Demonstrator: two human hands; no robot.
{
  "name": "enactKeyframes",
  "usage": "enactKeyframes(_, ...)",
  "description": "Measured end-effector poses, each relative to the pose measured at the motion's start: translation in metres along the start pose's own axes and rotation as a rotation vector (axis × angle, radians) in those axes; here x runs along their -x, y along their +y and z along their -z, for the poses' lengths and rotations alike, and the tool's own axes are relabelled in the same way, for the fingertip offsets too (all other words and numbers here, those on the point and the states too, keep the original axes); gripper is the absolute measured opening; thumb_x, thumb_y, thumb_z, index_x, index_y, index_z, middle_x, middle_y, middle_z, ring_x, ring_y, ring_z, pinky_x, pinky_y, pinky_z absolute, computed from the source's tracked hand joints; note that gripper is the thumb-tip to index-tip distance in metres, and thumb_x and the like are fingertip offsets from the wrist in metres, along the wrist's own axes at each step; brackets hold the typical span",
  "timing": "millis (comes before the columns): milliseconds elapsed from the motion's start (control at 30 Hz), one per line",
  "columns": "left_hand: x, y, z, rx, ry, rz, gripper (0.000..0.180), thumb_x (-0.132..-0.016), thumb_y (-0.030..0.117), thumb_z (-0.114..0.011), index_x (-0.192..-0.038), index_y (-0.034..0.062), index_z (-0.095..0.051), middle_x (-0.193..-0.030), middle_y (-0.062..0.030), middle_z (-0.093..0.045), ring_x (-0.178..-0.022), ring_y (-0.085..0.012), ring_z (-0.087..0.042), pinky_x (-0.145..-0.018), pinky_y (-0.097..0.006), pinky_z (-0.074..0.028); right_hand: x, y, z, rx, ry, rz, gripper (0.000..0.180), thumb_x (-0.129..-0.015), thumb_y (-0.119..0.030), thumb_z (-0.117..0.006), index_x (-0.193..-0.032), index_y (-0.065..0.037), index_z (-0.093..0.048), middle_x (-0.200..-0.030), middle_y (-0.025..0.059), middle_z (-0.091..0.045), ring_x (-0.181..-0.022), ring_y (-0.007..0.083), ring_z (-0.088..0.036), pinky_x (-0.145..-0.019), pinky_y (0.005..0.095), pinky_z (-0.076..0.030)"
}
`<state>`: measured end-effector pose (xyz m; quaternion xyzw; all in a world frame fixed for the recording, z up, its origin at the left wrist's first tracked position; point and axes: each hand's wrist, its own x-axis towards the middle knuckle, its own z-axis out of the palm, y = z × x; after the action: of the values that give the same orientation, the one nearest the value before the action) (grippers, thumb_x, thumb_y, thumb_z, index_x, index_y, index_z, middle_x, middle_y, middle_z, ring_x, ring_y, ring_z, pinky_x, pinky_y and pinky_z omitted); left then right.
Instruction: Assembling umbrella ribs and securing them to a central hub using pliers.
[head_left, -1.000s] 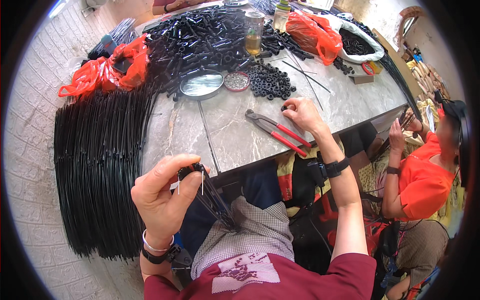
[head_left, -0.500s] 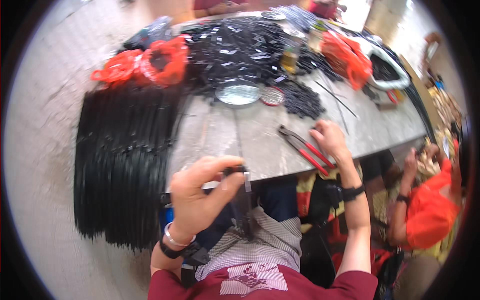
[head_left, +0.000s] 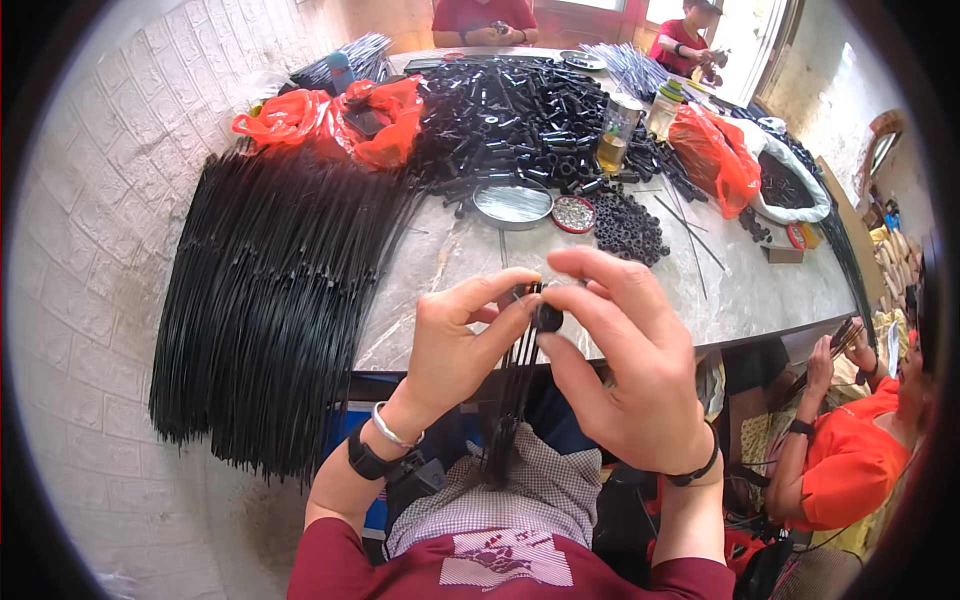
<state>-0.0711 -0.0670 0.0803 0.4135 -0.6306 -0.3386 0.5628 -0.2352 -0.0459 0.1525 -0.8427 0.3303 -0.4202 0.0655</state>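
2 hands raised above table (head_left: pixel 450 265): left hand (head_left: pixel 455 345) pinching black rods (head_left: pixel 512 395), right hand (head_left: pixel 625 360) gripping small black ring (head_left: pixel 548 318) at rod tips.

The thin rods (head_left: pixel 270 300) and small tube pieces (head_left: pixel 510 110) are black. The plastic bags (head_left: pixel 335 115) are orange-red. The stone table (head_left: pixel 440 270) is grey. The lap cloth (head_left: pixel 540 490) is checked.

A bundle of thin black rods (head_left: pixel 515 390) hangs between the left hand (head_left: pixel 455 345) and right hand (head_left: pixel 620 360), before the grey stone table (head_left: pixel 450 260). On it, long black rods (head_left: pixel 270 290) lie left; behind, a round metal lid (head_left: pixel 512 203) lies left of small black rings (head_left: pixel 627 225).
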Motion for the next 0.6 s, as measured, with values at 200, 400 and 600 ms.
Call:
enactKeyframes(200, 0.002, 0.007, 0.001, -0.006, -0.003, -0.021, 0.027, -0.081, 0.006, -0.066, -0.108, 0.0036, -0.066, -0.085, -0.0088, -0.068, -0.072, -0.0091, -0.063, -0.066, -0.026, -0.055, 0.002, 0.001, -0.017, 0.313, -0.054, 0.054, 0.028, -0.072, -0.002, -0.062, -0.099, 0.005, -0.060, -0.111, 0.0173, -0.058, -0.099, 0.0329, -0.057, -0.081, 0.0378, -0.049)
enactKeyframes(400, 0.005, 0.017, 0.014, -0.007, -0.105, -0.023, 0.034, -0.081, 0.003, -0.066, -0.115, -0.0007, -0.062, -0.090, -0.0060, -0.066, -0.080, -0.0057, -0.059, -0.069, -0.022, -0.053, -0.002, -0.007, -0.012, 0.380, -0.111, 0.056, 0.029, -0.068, 0.000, -0.059, -0.096, 0.007, -0.060, -0.109, 0.0160, -0.058, -0.099, 0.0310, -0.057, -0.080, 0.0380, -0.049)
enactKeyframes(600, 0.008, 0.019, 0.030, 0.148, -0.247, -0.014, 0.034, -0.086, 0.008, -0.063, -0.117, -0.0038, -0.059, -0.092, -0.0094, -0.067, -0.078, -0.0074, -0.061, -0.067, -0.024, -0.054, -0.006, -0.007, -0.011, 0.359, -0.158, 0.105, 0.025, -0.069, 0.001, -0.058, -0.093, 0.005, -0.060, -0.110, 0.0136, -0.057, -0.101, 0.0295, -0.057, -0.076, 0.0378, -0.050)
